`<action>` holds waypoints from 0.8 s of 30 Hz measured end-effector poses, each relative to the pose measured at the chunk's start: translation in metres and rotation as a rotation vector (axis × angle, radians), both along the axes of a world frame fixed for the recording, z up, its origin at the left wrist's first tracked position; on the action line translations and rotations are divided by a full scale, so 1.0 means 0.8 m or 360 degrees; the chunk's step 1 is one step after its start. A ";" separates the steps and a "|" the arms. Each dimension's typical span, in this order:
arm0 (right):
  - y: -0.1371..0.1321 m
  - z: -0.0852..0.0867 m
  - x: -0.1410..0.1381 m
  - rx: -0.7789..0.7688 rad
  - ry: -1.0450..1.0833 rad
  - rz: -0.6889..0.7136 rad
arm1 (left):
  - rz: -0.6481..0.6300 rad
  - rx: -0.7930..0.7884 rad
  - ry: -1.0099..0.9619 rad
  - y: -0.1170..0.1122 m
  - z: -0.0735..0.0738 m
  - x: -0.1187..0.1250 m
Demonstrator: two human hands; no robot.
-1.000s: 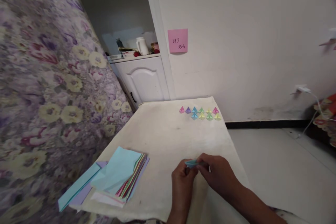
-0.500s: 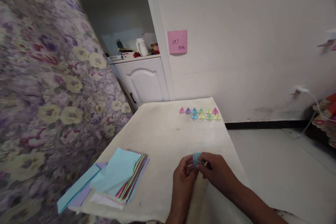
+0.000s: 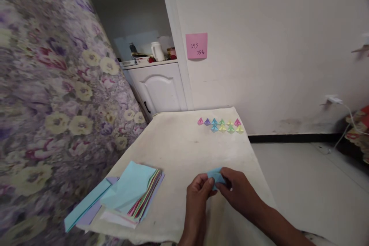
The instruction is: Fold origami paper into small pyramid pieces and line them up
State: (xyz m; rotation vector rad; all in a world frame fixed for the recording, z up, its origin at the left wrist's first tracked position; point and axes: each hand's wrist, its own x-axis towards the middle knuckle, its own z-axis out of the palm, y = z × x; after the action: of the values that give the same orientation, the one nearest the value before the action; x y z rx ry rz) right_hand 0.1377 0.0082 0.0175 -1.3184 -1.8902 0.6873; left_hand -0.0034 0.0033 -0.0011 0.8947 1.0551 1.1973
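Both my hands meet over the near part of the cream table (image 3: 178, 142), pinching a small folded piece of light blue paper (image 3: 216, 177). My left hand (image 3: 197, 194) grips its left side with closed fingers. My right hand (image 3: 238, 190) holds its right side, fingers curled over it. A stack of coloured paper sheets (image 3: 131, 194) lies to the left of my hands, a light blue sheet on top. Several small folded paper shapes (image 3: 221, 125) in pink, purple, blue, green and yellow sit in two rows at the table's far right corner.
A flowered purple fabric surface (image 3: 52, 96) rises along the table's left side. A white wall with a pink sticky note (image 3: 196, 45) stands behind. A white cabinet (image 3: 157, 86) with a jug on top is in the back room. Grey floor (image 3: 311, 184) lies to the right.
The blue paper has been turned and worked between my fingers; it now shows a broader flat face. My hands stayed in about the same place.
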 end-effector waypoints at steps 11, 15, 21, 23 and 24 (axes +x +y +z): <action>0.010 -0.008 -0.002 -0.0551 0.0799 -0.0016 | 0.0102 -0.0081 -0.0188 0.000 -0.006 0.002; 0.015 -0.010 0.002 -0.0665 0.0880 0.0070 | -0.0019 -0.0042 -0.0128 0.000 -0.006 0.004; 0.018 -0.016 0.007 -0.0700 0.0958 0.0193 | 0.0015 0.0034 -0.0057 -0.001 0.001 0.005; 0.018 -0.016 0.007 -0.0705 0.0949 0.0207 | 0.0006 0.0026 -0.0018 0.000 0.000 0.004; 0.018 -0.016 0.006 -0.0699 0.0938 0.0207 | 0.0008 0.0021 0.0023 0.000 -0.001 0.003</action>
State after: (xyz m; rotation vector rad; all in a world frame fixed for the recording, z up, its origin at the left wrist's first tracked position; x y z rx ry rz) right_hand 0.1429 0.0224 0.0048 -1.0785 -1.3899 1.4429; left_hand -0.0006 0.0033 -0.0016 0.9128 1.0627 1.2050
